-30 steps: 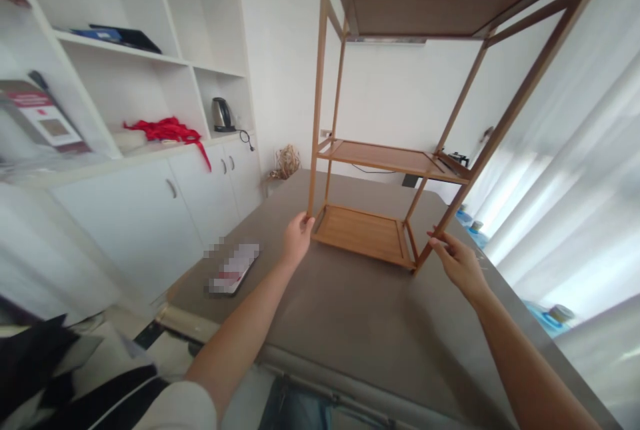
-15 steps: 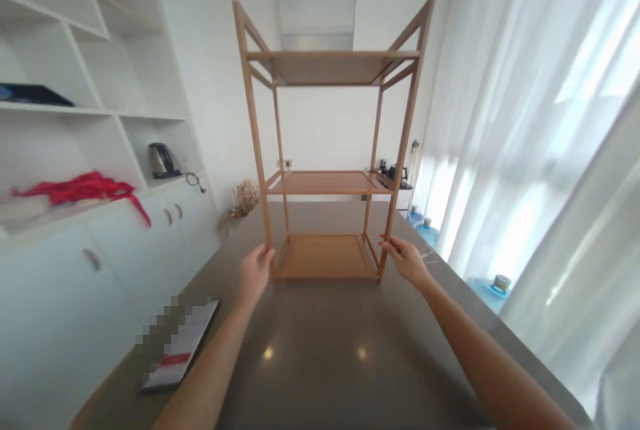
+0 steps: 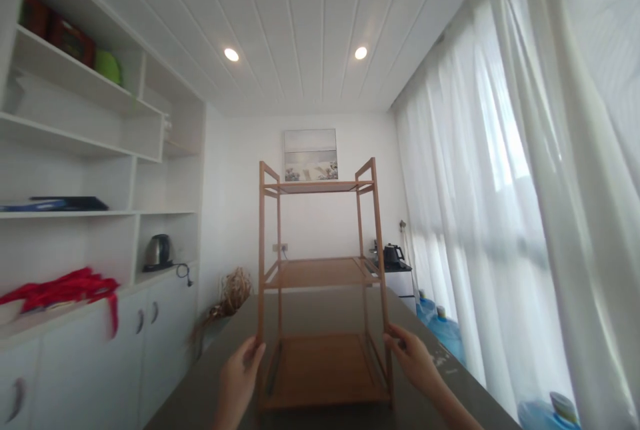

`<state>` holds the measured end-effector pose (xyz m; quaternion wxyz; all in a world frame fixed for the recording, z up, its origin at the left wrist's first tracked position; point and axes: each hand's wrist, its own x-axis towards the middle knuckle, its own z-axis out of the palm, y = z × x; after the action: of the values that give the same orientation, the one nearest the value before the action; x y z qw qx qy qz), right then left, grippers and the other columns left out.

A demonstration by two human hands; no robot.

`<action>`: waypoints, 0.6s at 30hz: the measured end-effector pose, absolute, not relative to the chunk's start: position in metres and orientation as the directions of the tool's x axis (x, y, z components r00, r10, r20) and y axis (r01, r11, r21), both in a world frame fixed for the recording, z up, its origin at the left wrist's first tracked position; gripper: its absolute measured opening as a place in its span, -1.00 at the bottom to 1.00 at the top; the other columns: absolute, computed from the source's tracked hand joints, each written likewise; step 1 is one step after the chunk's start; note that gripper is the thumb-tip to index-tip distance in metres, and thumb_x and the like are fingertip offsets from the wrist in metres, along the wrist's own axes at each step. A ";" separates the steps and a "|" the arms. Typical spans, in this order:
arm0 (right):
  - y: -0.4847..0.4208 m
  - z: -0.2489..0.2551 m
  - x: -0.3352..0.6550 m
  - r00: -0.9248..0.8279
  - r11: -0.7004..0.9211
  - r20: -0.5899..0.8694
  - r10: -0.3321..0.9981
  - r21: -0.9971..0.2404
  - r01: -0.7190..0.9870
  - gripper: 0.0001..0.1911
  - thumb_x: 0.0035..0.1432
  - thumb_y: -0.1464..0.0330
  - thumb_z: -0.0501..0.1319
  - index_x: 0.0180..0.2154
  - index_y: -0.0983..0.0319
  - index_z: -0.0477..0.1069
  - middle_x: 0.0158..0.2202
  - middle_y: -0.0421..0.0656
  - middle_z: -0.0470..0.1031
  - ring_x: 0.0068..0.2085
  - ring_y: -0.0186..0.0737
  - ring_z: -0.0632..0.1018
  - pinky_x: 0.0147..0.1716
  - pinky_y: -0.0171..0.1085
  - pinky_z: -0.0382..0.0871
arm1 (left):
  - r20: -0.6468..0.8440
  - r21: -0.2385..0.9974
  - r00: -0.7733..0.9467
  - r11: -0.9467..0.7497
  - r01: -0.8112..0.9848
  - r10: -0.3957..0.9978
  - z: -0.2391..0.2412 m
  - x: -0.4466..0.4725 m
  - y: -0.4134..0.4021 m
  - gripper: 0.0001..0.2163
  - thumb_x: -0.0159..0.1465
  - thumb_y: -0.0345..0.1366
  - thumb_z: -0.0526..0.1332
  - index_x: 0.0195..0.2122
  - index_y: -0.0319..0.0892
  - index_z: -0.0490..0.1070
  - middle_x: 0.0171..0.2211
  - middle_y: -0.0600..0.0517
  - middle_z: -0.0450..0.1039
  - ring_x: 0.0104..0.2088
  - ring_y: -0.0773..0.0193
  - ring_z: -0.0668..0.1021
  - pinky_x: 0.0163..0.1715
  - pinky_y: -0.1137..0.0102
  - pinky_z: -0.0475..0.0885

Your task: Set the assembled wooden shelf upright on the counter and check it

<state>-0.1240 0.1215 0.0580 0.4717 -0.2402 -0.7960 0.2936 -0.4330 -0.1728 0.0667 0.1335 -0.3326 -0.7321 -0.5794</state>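
the wooden rack (image 3: 320, 273) stands upright on the tabletop (image 3: 320, 307), straight ahead between both hands. left hand (image 3: 239, 383) clasps its front left leg low down, and right hand (image 3: 413, 360) clasps the front right leg, equally near.

Bright window daylight through curtains (image 3: 525, 217); edges stretched, slightly soft.

rack (image 3: 320, 270) on table (image 3: 450, 397), kettle (image 3: 157, 251) left (on counter)
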 end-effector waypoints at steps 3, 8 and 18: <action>0.133 0.054 -0.129 -0.422 0.713 0.629 0.653 -0.698 0.065 -0.44 0.16 -0.01 0.16 -0.04 0.25 0.60 -0.13 0.03 0.65 -0.20 0.07 0.65 -0.19 -0.10 0.51 | 0.604 0.748 -0.726 0.080 0.659 0.328 0.067 -0.437 -0.171 -0.51 0.10 0.12 0.14 -0.21 -0.19 0.58 -0.15 -0.17 0.64 -0.03 -0.11 0.62 0.00 0.10 0.54; 0.140 0.053 -0.133 -0.428 0.736 0.643 0.635 -0.673 0.081 -0.45 0.17 -0.02 0.14 -0.09 0.24 0.62 -0.14 0.04 0.65 -0.10 0.15 0.63 -0.11 -0.06 0.48 | 0.615 0.738 -0.709 0.064 0.672 0.346 0.063 -0.441 -0.168 -0.55 0.13 0.08 0.14 -0.20 -0.17 0.58 -0.16 -0.15 0.64 -0.04 -0.09 0.63 -0.01 0.10 0.55; 0.111 0.082 -0.121 -0.495 0.747 0.593 0.635 -0.635 0.197 -0.53 0.20 0.04 0.11 -0.17 0.21 0.62 -0.22 -0.04 0.67 -0.19 0.07 0.63 -0.19 -0.14 0.43 | 0.611 0.693 -0.682 0.144 0.707 0.402 0.060 -0.441 -0.172 -0.62 0.22 0.00 0.16 -0.14 -0.16 0.58 -0.16 -0.12 0.65 -0.12 0.01 0.66 -0.10 0.19 0.54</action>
<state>-0.1208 0.1106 0.0818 0.4349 -0.2516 -0.8272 0.2517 -0.4406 -0.1721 0.0602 0.1417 -0.3730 -0.7430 -0.5373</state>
